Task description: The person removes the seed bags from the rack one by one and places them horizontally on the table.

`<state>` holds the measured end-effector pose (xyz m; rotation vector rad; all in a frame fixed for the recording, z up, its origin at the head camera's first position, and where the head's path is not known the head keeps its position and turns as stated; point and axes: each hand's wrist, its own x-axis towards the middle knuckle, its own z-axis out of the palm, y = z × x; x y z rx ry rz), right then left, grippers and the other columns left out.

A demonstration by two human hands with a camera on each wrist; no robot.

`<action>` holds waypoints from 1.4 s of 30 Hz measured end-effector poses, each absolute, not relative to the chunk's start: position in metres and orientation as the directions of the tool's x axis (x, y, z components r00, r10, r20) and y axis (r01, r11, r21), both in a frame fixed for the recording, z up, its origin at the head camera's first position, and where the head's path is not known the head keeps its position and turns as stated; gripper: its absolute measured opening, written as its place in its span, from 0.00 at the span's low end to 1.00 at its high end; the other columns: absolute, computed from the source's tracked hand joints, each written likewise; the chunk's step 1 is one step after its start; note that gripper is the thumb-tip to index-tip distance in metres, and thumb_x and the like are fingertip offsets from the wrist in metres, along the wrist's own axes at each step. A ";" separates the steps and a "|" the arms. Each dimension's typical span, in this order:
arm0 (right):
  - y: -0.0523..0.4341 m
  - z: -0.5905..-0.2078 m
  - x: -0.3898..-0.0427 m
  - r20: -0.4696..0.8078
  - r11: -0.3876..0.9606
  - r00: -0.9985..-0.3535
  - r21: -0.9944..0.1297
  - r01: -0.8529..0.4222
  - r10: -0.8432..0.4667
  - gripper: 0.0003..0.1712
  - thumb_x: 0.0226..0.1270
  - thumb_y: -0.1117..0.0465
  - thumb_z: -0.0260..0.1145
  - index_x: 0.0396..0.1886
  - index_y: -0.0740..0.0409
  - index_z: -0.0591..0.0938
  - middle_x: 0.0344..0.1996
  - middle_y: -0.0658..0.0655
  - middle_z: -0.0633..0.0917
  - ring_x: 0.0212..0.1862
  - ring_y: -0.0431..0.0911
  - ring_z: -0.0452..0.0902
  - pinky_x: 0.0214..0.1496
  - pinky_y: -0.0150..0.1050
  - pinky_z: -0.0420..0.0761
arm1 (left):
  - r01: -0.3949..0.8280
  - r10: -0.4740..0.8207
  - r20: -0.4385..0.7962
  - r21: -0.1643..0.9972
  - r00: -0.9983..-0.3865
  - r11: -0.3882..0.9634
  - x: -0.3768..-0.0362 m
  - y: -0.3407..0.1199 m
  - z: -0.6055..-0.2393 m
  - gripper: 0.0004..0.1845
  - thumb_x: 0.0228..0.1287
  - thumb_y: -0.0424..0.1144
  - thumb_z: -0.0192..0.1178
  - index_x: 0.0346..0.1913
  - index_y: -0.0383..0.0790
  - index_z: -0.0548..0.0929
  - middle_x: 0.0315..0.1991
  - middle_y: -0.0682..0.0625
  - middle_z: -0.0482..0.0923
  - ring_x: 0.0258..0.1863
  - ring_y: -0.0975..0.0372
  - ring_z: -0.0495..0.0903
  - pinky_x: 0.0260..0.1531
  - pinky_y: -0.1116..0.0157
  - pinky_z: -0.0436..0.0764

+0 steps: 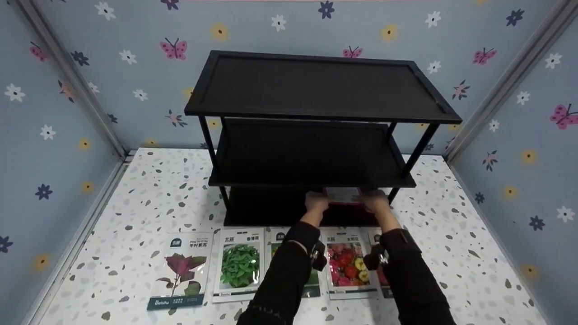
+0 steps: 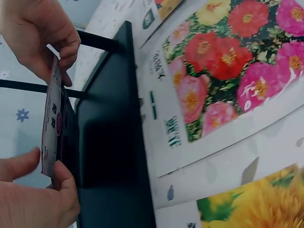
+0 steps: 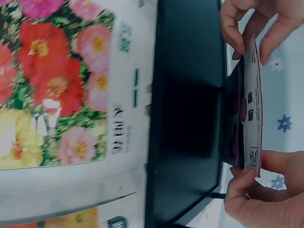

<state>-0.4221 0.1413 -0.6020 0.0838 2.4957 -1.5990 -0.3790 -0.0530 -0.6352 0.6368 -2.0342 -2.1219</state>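
A speckled white surface [image 1: 149, 189] fills the booth floor, walled by blue wallpaper with flowers and butterflies. On it stands a black three-tier rack [image 1: 316, 85], back against the rear wall, all visible tiers bare apart from what the hands bring to the lowest one.

A row of seed packets lies flat on the surface just in front of the rack: a purple-leaf packet [image 1: 180, 270] at the far left, a green-leaf packet [image 1: 239, 265] beside it, and a mixed-flower packet [image 1: 348, 267] between the two sleeves; further packets are partly hidden under the forearms.

The small pink seed packet [image 1: 343, 196] is held upright at the front edge of the rack's bottom tier, under the middle tier. The left hand [image 1: 316, 201] pinches its left edge between thumb and fingers; the right hand [image 1: 375, 201] pinches its right edge likewise. The wrist views show the packet edge-on, its printed back facing outward.
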 end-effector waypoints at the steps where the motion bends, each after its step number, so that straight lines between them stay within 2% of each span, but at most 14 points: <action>1: 0.131 -0.579 -0.407 -0.191 0.417 -0.981 -0.895 0.155 -0.044 0.17 0.47 0.55 0.70 0.25 0.65 0.79 0.11 0.50 0.74 0.10 0.39 0.66 0.11 0.31 0.69 | -0.212 -0.387 -0.238 0.971 -0.891 -0.111 -0.374 -0.056 -0.622 0.11 0.46 0.23 0.56 0.15 0.40 0.73 0.13 0.48 0.70 0.11 0.60 0.66 0.14 0.64 0.70; 4: 0.103 -0.502 -0.356 -0.264 0.379 -0.962 -0.899 0.219 -0.071 0.12 0.59 0.61 0.60 0.33 0.68 0.75 0.12 0.51 0.72 0.12 0.39 0.66 0.14 0.31 0.69 | -0.171 -0.363 -0.263 0.949 -0.894 -0.267 -0.374 -0.066 -0.621 0.10 0.49 0.22 0.52 0.22 0.37 0.81 0.13 0.47 0.73 0.08 0.60 0.68 0.11 0.65 0.72; 6: 0.093 -0.465 -0.328 -0.288 0.315 -0.951 -0.918 0.241 -0.112 0.09 0.61 0.64 0.57 0.36 0.68 0.72 0.13 0.50 0.72 0.14 0.38 0.67 0.16 0.28 0.71 | -0.212 -0.327 -0.329 0.914 -0.886 -0.346 -0.380 -0.074 -0.629 0.07 0.49 0.24 0.58 0.30 0.35 0.82 0.17 0.44 0.76 0.11 0.58 0.73 0.15 0.62 0.77; 8: 0.086 -0.440 -0.308 -0.326 0.248 -0.935 -0.926 0.285 -0.143 0.08 0.61 0.67 0.56 0.38 0.68 0.71 0.15 0.50 0.73 0.16 0.38 0.69 0.19 0.28 0.72 | -0.206 -0.272 -0.343 0.880 -0.899 -0.429 -0.383 -0.083 -0.641 0.08 0.44 0.26 0.64 0.32 0.37 0.82 0.20 0.44 0.78 0.15 0.57 0.77 0.17 0.61 0.79; 10: 0.083 -0.429 -0.296 -0.345 0.196 -0.921 -0.930 0.310 -0.179 0.09 0.60 0.70 0.55 0.40 0.70 0.71 0.16 0.51 0.74 0.17 0.38 0.70 0.20 0.27 0.72 | -0.217 -0.239 -0.356 0.860 -0.903 -0.462 -0.363 -0.090 -0.620 0.10 0.42 0.25 0.66 0.32 0.33 0.81 0.22 0.42 0.78 0.18 0.55 0.78 0.20 0.61 0.80; 14: 0.087 -0.438 -0.289 -0.343 0.126 -0.909 -0.939 0.321 -0.238 0.14 0.58 0.69 0.59 0.43 0.72 0.70 0.19 0.53 0.75 0.18 0.39 0.71 0.21 0.28 0.73 | -0.302 -0.176 -0.404 0.855 -0.898 -0.422 -0.274 -0.103 -0.505 0.12 0.47 0.23 0.62 0.38 0.25 0.78 0.24 0.42 0.76 0.22 0.58 0.77 0.30 0.63 0.80; 16: 0.090 -0.443 -0.285 -0.336 0.126 -0.901 -0.942 0.312 -0.273 0.18 0.58 0.69 0.60 0.46 0.75 0.69 0.22 0.54 0.74 0.19 0.39 0.71 0.21 0.28 0.73 | -0.345 -0.150 -0.420 0.865 -0.895 -0.364 -0.241 -0.109 -0.463 0.14 0.51 0.24 0.60 0.42 0.22 0.76 0.27 0.42 0.76 0.23 0.60 0.76 0.33 0.65 0.80; 17: 0.091 -0.445 -0.282 -0.335 0.132 -0.897 -0.942 0.309 -0.289 0.19 0.58 0.68 0.60 0.46 0.75 0.68 0.24 0.54 0.74 0.19 0.39 0.71 0.21 0.29 0.73 | -0.349 -0.129 -0.412 0.872 -0.902 -0.345 -0.231 -0.112 -0.454 0.14 0.52 0.25 0.60 0.43 0.23 0.76 0.27 0.44 0.76 0.22 0.62 0.75 0.31 0.67 0.80; 20: 0.090 -0.443 -0.267 -0.339 0.158 -0.887 -0.940 0.303 -0.315 0.23 0.59 0.67 0.60 0.50 0.76 0.65 0.26 0.55 0.73 0.20 0.39 0.70 0.21 0.28 0.73 | -0.350 -0.099 -0.387 0.898 -0.917 -0.268 -0.216 -0.120 -0.453 0.15 0.52 0.29 0.62 0.44 0.25 0.77 0.32 0.44 0.77 0.23 0.63 0.76 0.27 0.70 0.79; 25: 0.089 -0.442 -0.237 -0.320 0.156 -0.875 -0.947 0.281 -0.363 0.21 0.58 0.66 0.61 0.46 0.74 0.65 0.25 0.55 0.75 0.20 0.38 0.69 0.21 0.28 0.73 | -0.315 -0.062 -0.328 0.935 -0.943 -0.165 -0.184 -0.129 -0.449 0.20 0.53 0.32 0.63 0.47 0.24 0.74 0.34 0.42 0.76 0.26 0.62 0.77 0.29 0.68 0.79; 32: 0.086 -0.448 -0.196 -0.270 0.118 -0.865 -0.963 0.243 -0.424 0.20 0.58 0.67 0.61 0.45 0.72 0.63 0.26 0.57 0.79 0.21 0.40 0.72 0.20 0.28 0.73 | -0.211 -0.045 -0.227 0.951 -0.973 -0.224 -0.142 -0.133 -0.456 0.19 0.53 0.27 0.60 0.46 0.20 0.71 0.32 0.40 0.79 0.28 0.59 0.79 0.32 0.65 0.80; 37: 0.081 -0.459 -0.173 -0.279 0.186 -0.889 -0.957 0.224 -0.363 0.23 0.58 0.65 0.62 0.46 0.72 0.63 0.25 0.57 0.79 0.21 0.41 0.73 0.20 0.30 0.75 | -0.175 -0.068 -0.196 0.954 -0.978 -0.243 -0.117 -0.132 -0.468 0.17 0.54 0.28 0.59 0.45 0.20 0.72 0.31 0.42 0.78 0.28 0.60 0.79 0.33 0.63 0.80; 42: 0.076 -0.472 -0.157 -0.267 0.217 -0.910 -0.954 0.204 -0.316 0.21 0.56 0.66 0.63 0.44 0.71 0.65 0.22 0.56 0.78 0.20 0.41 0.73 0.18 0.30 0.75 | -0.188 -0.099 -0.224 0.939 -0.969 -0.286 -0.103 -0.130 -0.486 0.16 0.54 0.27 0.59 0.44 0.20 0.72 0.30 0.44 0.79 0.28 0.61 0.78 0.33 0.63 0.80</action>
